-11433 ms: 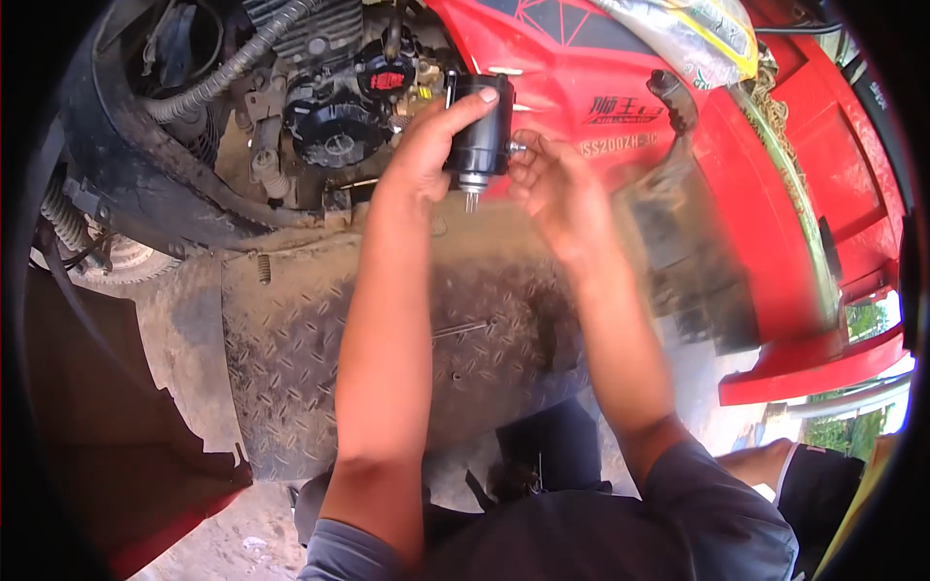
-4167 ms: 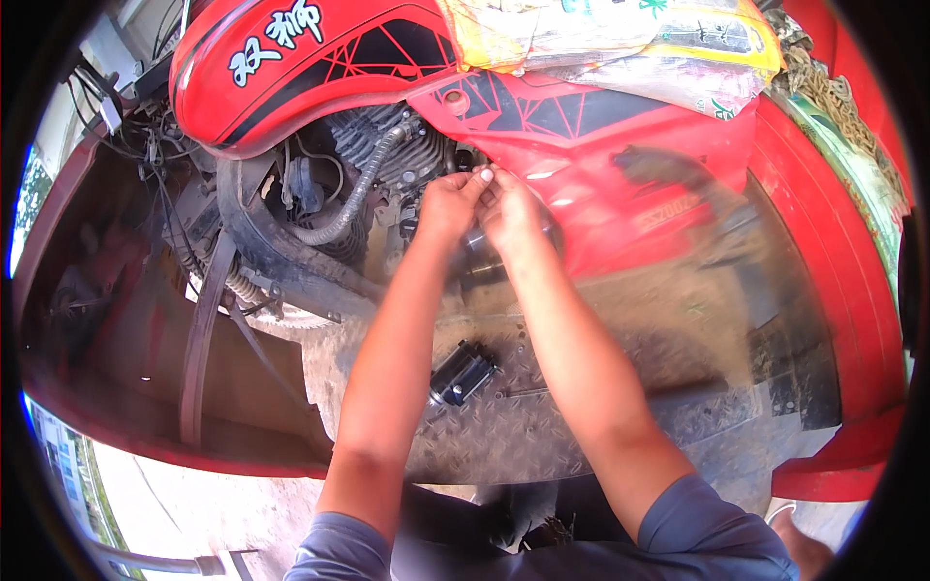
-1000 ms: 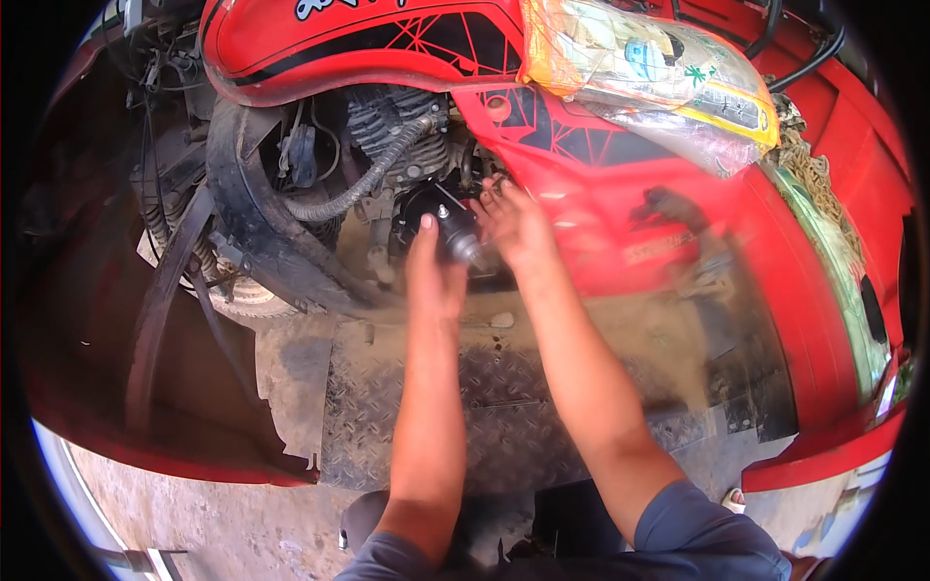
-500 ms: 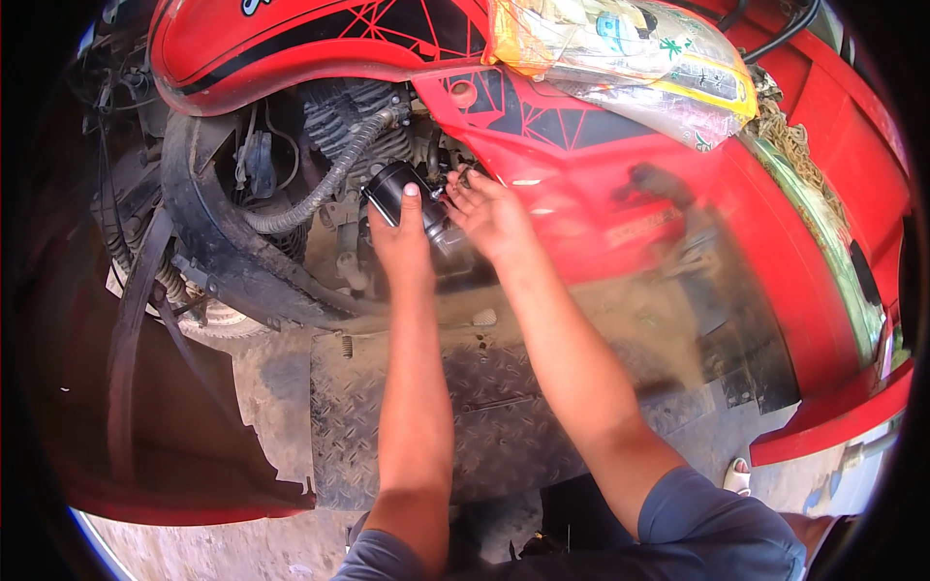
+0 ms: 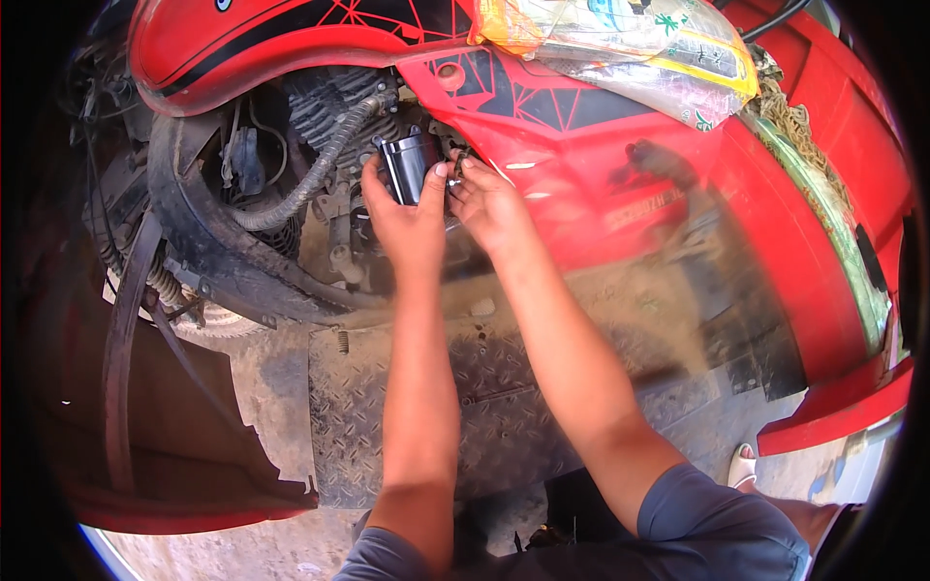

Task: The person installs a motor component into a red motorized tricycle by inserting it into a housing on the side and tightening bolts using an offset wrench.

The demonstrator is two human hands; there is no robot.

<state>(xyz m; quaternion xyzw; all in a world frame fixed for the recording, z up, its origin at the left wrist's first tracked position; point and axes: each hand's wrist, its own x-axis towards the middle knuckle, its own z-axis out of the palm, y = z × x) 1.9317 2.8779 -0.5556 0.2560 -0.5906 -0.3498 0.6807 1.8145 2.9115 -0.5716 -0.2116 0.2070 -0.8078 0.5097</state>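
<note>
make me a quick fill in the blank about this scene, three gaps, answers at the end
The hand wrapped around the black cylinder is the person's ____ hand.
The plastic bag lies on bodywork that is mainly ____.
Of the black cylinder and the ribbed hose, the one farther left is the ____.

Missing words: left; red; ribbed hose.

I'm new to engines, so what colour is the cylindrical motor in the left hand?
The cylindrical motor is glossy black with bright reflections; see the head view.
</note>
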